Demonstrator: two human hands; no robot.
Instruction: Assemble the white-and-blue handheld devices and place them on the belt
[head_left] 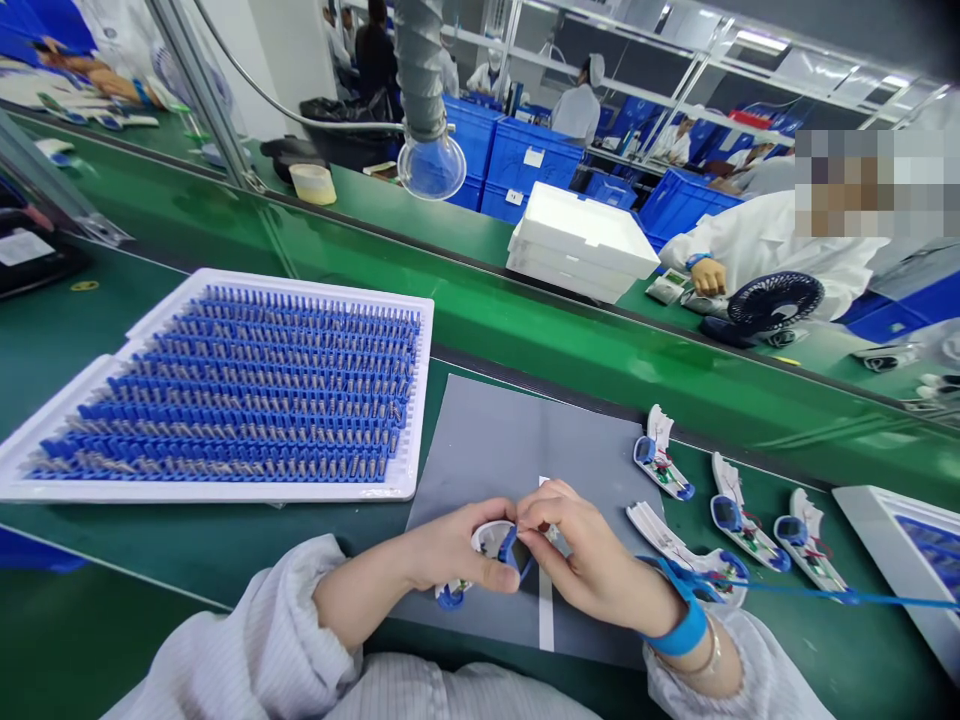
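Observation:
My left hand (457, 550) is closed around a white-and-blue plastic device housing (491, 538), its thumb along the near side. My right hand (574, 545) meets it from the other side, thumb and fingertips pinched together at the housing's blue edge; what lies between them is hidden. Below the left fingers, a blue-tipped end (450, 596) shows, apparently part of the same device. Both hands are over a grey mat (495, 430) with a white strip (546, 610). Right of the mat, several opened device halves (742, 520) with green boards and red wires lie on the green bench.
A white tray (424, 400) with rows of blue holders and metal parts stands left; another tray (885, 540) is at far right. A blue cord (825, 594) runs from my right wristband. Beyond the green partition (510, 320) are stacked white trays (577, 240), a fan (776, 303) and a co-worker.

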